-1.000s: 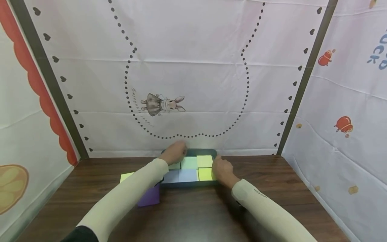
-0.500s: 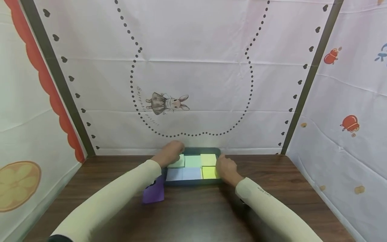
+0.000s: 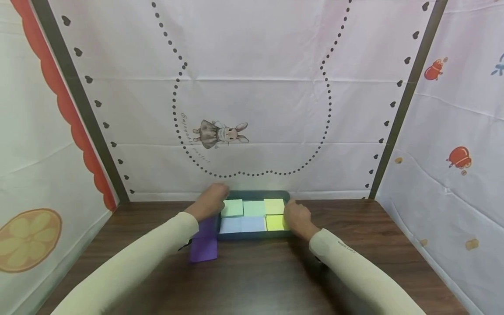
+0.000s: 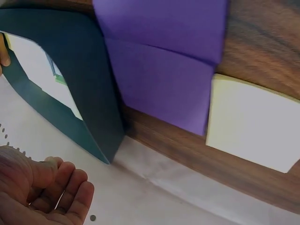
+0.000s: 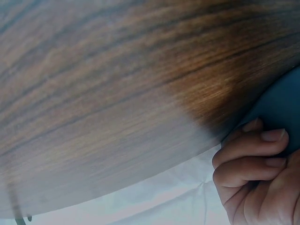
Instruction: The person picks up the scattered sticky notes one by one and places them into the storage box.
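A dark teal box (image 3: 256, 235) stands at the back of the table, holding two rows of sticky note pads: green and pale yellow pads (image 3: 273, 206) behind, blue and bright yellow pads (image 3: 275, 223) in front. My right hand (image 3: 298, 218) grips the box's right wall, fingers curled on the outside. Just off the back left corner hovers my left hand (image 3: 209, 201), fingers loosely bent and holding nothing. Two purple sticky note pads (image 4: 161, 84) lie against the box's left side. Beside them lies a pale yellow pad (image 4: 255, 124), hidden by the left arm in the head view.
The wooden table (image 3: 252, 280) stretches out in front of the box. A white printed cloth (image 3: 252, 100) hangs right behind the table's back edge, and more cloth (image 3: 445, 197) closes off the right and left sides.
My left hand has moved left, from over the back row of pads to outside the box's left wall. The right hand stays at the right wall. The head view has shifted slightly.
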The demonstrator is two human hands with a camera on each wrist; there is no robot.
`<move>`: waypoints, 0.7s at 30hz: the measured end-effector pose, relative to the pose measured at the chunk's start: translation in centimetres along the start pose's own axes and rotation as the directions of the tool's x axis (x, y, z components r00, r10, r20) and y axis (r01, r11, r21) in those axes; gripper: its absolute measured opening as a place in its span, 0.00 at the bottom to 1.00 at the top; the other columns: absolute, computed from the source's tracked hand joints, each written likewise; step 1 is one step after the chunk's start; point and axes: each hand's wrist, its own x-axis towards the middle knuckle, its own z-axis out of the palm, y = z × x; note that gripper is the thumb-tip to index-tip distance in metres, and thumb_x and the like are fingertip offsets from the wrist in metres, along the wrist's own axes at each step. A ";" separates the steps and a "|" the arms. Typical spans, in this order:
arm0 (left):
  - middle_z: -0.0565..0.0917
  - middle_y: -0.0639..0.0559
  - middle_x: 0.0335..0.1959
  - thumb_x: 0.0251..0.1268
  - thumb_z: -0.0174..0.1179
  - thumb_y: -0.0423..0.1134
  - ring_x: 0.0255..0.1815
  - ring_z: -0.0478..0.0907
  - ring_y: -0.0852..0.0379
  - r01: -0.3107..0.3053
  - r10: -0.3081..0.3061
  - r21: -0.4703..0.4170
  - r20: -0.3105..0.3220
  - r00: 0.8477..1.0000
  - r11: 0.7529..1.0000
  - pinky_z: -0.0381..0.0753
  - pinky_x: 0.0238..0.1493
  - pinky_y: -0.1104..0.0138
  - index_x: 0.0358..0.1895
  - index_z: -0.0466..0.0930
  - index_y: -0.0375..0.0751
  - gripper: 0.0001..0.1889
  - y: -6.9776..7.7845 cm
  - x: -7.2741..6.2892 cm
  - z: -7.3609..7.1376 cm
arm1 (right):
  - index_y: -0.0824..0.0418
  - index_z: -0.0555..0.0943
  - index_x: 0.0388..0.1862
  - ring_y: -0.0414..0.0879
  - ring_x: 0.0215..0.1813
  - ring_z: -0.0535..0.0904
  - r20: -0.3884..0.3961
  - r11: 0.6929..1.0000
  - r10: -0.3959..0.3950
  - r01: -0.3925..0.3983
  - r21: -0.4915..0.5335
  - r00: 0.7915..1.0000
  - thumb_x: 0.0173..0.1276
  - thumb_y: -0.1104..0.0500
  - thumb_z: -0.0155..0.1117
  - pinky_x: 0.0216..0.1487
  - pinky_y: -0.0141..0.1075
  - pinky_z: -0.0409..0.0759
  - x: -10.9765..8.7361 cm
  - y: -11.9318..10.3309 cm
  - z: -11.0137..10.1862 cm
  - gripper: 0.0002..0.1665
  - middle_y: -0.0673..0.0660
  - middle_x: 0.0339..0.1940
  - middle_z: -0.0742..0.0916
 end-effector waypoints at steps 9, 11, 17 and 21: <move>0.89 0.32 0.55 0.68 0.64 0.17 0.58 0.88 0.36 0.029 -0.029 0.023 -0.031 0.999 0.999 0.89 0.64 0.44 0.64 0.84 0.25 0.21 -1.9 -2.2 -0.6 | 0.82 0.80 0.59 0.57 0.29 0.89 -0.014 1.000 -0.017 0.018 0.014 1.000 0.77 0.71 0.54 0.29 0.50 0.90 -1.4 -0.5 -3.0 0.18 0.63 0.24 0.87; 0.89 0.31 0.57 0.66 0.64 0.17 0.61 0.87 0.34 0.048 -0.048 0.015 -0.026 0.999 0.999 0.88 0.66 0.43 0.66 0.82 0.25 0.24 -2.3 -2.7 -0.9 | 0.80 0.80 0.57 0.57 0.27 0.87 -0.039 1.000 -0.022 0.022 0.009 0.999 0.76 0.70 0.54 0.26 0.50 0.89 -0.3 0.2 -1.0 0.18 0.62 0.23 0.86; 0.88 0.30 0.57 0.68 0.62 0.17 0.60 0.88 0.33 0.113 -0.113 0.018 0.000 0.994 0.993 0.90 0.62 0.44 0.62 0.83 0.23 0.19 -3.7 -4.5 -2.0 | 0.81 0.78 0.61 0.58 0.28 0.87 0.000 1.000 -0.009 0.009 0.021 1.000 0.80 0.67 0.50 0.27 0.53 0.89 1.6 1.0 2.2 0.20 0.64 0.24 0.86; 0.88 0.27 0.57 0.66 0.63 0.17 0.59 0.88 0.30 0.118 -0.118 0.020 0.015 0.993 0.993 0.91 0.61 0.43 0.60 0.83 0.21 0.19 -4.5 -5.5 -3.0 | 0.81 0.78 0.63 0.59 0.28 0.88 0.007 1.000 -0.006 0.006 0.017 1.000 0.80 0.69 0.49 0.28 0.53 0.90 1.5 0.8 2.2 0.21 0.64 0.24 0.87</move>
